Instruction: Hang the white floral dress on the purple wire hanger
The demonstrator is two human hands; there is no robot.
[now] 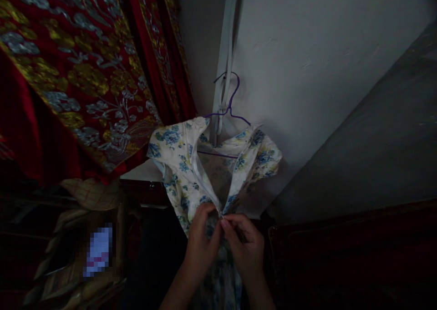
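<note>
On the floral garment (pixel 179 164) — I'm watching L hand (pixel 205 235) & R hand (pixel 244 237) pinching btm of neckline (pixel 205 182), fingertips nearly closed.

Got a purple hanger (pixel 230 109) by a pale strip (pixel 230 18) up past the right hand (pixel 246 241), carrying a floral garment (pixel 179 164).

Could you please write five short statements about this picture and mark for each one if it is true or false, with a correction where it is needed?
1. The floral garment hangs on a purple hanger. True.
2. Only one hand touches the garment. False: the left hand and the right hand both do.
3. The neck opening gapes above the hands. True.
4. The embroidered cloth hangs at the picture's right. False: the embroidered cloth hangs at its left.
5. A pale wall is behind the garment. True.
</note>
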